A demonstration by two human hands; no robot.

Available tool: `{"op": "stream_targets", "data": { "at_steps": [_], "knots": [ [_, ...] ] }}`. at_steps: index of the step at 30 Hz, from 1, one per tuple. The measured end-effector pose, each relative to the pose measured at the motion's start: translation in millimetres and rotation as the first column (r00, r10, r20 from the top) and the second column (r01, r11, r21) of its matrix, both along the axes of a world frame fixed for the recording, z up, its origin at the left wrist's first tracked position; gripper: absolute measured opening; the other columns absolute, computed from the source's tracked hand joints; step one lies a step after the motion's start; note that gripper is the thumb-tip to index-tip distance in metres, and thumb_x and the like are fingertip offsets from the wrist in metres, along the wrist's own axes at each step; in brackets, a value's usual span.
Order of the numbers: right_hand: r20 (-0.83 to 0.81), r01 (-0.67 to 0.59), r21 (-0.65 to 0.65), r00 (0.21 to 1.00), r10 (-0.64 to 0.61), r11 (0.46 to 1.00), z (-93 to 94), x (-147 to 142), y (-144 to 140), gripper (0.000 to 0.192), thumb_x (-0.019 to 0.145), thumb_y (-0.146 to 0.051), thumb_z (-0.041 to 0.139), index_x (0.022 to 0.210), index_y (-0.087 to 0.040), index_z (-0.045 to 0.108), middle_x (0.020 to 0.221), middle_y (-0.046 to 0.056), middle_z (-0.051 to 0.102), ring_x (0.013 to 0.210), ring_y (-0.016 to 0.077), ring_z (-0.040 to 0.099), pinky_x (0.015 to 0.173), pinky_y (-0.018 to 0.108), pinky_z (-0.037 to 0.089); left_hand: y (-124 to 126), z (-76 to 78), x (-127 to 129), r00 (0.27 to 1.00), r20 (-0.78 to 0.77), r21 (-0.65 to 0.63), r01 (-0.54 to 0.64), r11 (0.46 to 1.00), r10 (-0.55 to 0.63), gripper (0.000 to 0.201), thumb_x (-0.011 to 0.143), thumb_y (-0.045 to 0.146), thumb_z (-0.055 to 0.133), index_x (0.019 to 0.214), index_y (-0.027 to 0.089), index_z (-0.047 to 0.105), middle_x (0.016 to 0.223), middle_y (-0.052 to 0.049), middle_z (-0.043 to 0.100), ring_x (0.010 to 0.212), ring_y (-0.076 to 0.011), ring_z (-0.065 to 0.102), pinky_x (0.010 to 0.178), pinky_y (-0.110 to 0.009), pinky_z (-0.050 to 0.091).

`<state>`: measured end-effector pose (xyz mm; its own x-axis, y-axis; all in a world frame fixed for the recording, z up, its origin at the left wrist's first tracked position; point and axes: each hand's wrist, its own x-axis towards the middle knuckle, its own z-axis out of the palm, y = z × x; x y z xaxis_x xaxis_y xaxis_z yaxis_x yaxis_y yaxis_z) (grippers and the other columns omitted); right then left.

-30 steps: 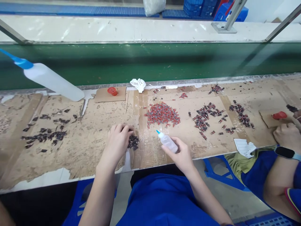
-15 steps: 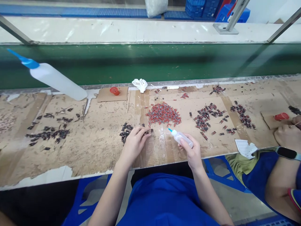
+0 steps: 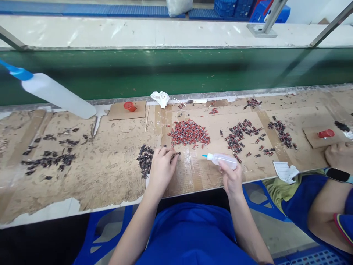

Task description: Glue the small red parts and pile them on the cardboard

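My left hand rests on the cardboard just right of a pile of small black parts. Its fingers are curled together, and a small black part shows at the fingertips; what lies under the fingers is hidden. In my right hand is a small clear squeeze bottle with a blue nozzle. The bottle is held nearly level above the cardboard, nozzle toward my left hand but apart from it. Beyond both hands lies a heap of small red and grey parts.
A large white bottle with a blue nozzle leans at the left. Red cups stand on cardboard pieces. Joined red and black parts lie to the right, beside a co-worker's hand. A crumpled tissue sits at the back edge.
My right hand has moved slightly right, and the bottle has turned from a slant to nearly level. My left hand's fingers have drawn closer together. The view has shifted a little.
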<state>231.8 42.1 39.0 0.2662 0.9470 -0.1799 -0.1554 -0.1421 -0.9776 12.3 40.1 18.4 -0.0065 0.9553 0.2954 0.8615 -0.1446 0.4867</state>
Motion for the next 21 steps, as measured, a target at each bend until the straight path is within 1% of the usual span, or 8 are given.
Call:
{"op": "stream_targets", "data": {
  "at_steps": [3, 6, 9, 11, 13, 16, 18, 21],
  "knots": [
    [-0.03, 0.048, -0.001, 0.998, -0.048, 0.999, -3.0, -4.0, 2.5, 0.026, 0.06, -0.04, 0.075, 0.069, -0.017, 0.067, 0.06, 0.001, 0.065, 0.049, 0.0115, 0.05, 0.045, 0.024, 0.037, -4.6, -5.6, 0.0, 0.996, 0.045, -0.017, 0.073, 0.997, -0.072, 0.015, 0.089, 0.024, 0.057, 0.084, 0.021, 0.071, 0.087, -0.006, 0.071, 0.089, -0.0248, 0.059, 0.084, -0.041, 0.047],
    [0.011, 0.017, 0.003, 1.0, -0.017, 1.0, -4.9, -13.4, 3.7, 0.026, 0.064, -0.042, 0.073, 0.066, -0.017, 0.066, 0.056, 0.0, 0.064, 0.048, 0.0122, 0.051, 0.045, 0.024, 0.04, -11.9, -6.8, -3.4, 0.99, 0.076, -0.029, 0.118, 0.993, -0.115, 0.012, 0.087, 0.024, 0.061, 0.082, 0.024, 0.072, 0.085, -0.004, 0.072, 0.091, -0.0246, 0.06, 0.086, -0.042, 0.047],
    [0.095, -0.057, 0.01, 0.994, 0.056, 0.998, -5.1, -26.7, 3.3, 0.025, 0.065, -0.041, 0.074, 0.064, -0.018, 0.066, 0.059, 0.002, 0.067, 0.054, 0.0158, 0.059, 0.052, 0.027, 0.048, -16.8, -5.2, -3.1, 0.991, 0.094, -0.043, 0.101, 0.994, -0.097, 0.009, 0.085, 0.026, 0.063, 0.089, 0.025, 0.072, 0.089, -0.004, 0.074, 0.094, -0.0254, 0.061, 0.087, -0.043, 0.046],
    [0.136, -0.079, 0.013, 0.988, 0.076, 0.997, -5.1, -35.4, 3.0, 0.024, 0.066, -0.04, 0.074, 0.066, -0.018, 0.066, 0.063, 0.003, 0.07, 0.059, 0.0182, 0.063, 0.056, 0.029, 0.051, -17.7, -4.1, -0.9, 0.988, 0.126, -0.046, 0.1, 0.994, -0.093, 0.013, 0.085, 0.026, 0.063, 0.095, 0.025, 0.071, 0.092, -0.004, 0.075, 0.097, -0.0253, 0.062, 0.089, -0.043, 0.046],
    [0.162, -0.088, 0.018, 0.983, 0.084, 0.996, -5.6, -42.2, 3.2, 0.025, 0.067, -0.042, 0.074, 0.068, -0.017, 0.067, 0.065, 0.004, 0.071, 0.06, 0.019, 0.064, 0.056, 0.029, 0.052, -17.6, -4.0, 1.4, 0.985, 0.161, -0.046, 0.077, 0.996, -0.069, 0.017, 0.086, 0.024, 0.062, 0.101, 0.025, 0.07, 0.093, -0.004, 0.076, 0.099, -0.0245, 0.065, 0.091, -0.043, 0.046],
    [0.192, -0.109, 0.018, 0.976, 0.103, 0.994, -7.1, -47.1, 4.0, 0.026, 0.069, -0.043, 0.072, 0.068, -0.018, 0.067, 0.064, 0.004, 0.071, 0.059, 0.0192, 0.064, 0.055, 0.03, 0.052, -17.5, -5.5, 3.1, 0.979, 0.206, -0.044, 0.006, 0.999, 0.004, 0.023, 0.085, 0.024, 0.063, 0.107, 0.025, 0.067, 0.087, -0.003, 0.078, 0.098, -0.0246, 0.069, 0.093, -0.045, 0.044],
    [0.203, -0.132, 0.015, 0.971, 0.126, 0.991, -8.4, -47.3, 4.5, 0.026, 0.072, -0.043, 0.071, 0.069, -0.018, 0.068, 0.066, 0.004, 0.071, 0.06, 0.0192, 0.064, 0.056, 0.03, 0.052, -17.8, -7.1, 2.8, 0.974, 0.225, -0.042, -0.018, 0.999, 0.027, 0.023, 0.084, 0.024, 0.065, 0.107, 0.026, 0.066, 0.084, -0.002, 0.078, 0.096, -0.025, 0.07, 0.093, -0.046, 0.044],
    [0.221, -0.162, 0.0, 0.962, 0.158, 0.987, -10.6, -45.6, 4.5, 0.027, 0.074, -0.044, 0.071, 0.074, -0.017, 0.07, 0.07, 0.005, 0.073, 0.064, 0.0199, 0.066, 0.06, 0.03, 0.053, -18.1, -8.9, 1.5, 0.973, 0.228, -0.042, -0.023, 0.999, 0.032, 0.019, 0.083, 0.025, 0.067, 0.102, 0.027, 0.067, 0.083, -0.001, 0.079, 0.093, -0.0249, 0.071, 0.091, -0.046, 0.044]
  ]
}}
